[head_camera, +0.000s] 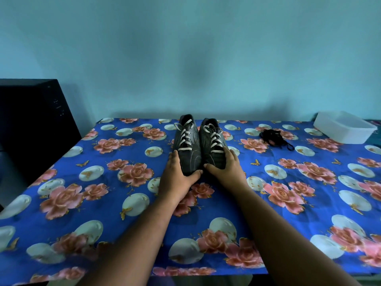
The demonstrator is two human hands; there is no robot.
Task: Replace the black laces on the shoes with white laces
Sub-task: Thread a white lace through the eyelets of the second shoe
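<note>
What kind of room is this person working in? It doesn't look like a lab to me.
Probably a room in a home, not a workshop. The table wears a blue cloth printed with roses, the wall behind is plain painted blue, and a white plastic tub sits beside everyday shoes.

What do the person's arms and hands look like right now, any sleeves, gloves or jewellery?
Both forearms are bare as far as the view shows: no sleeves or gloves. The left hand and right hand show no rings, and neither wrist carries a watch or band. Nails look short and unpainted, though the picture is soft.
</note>
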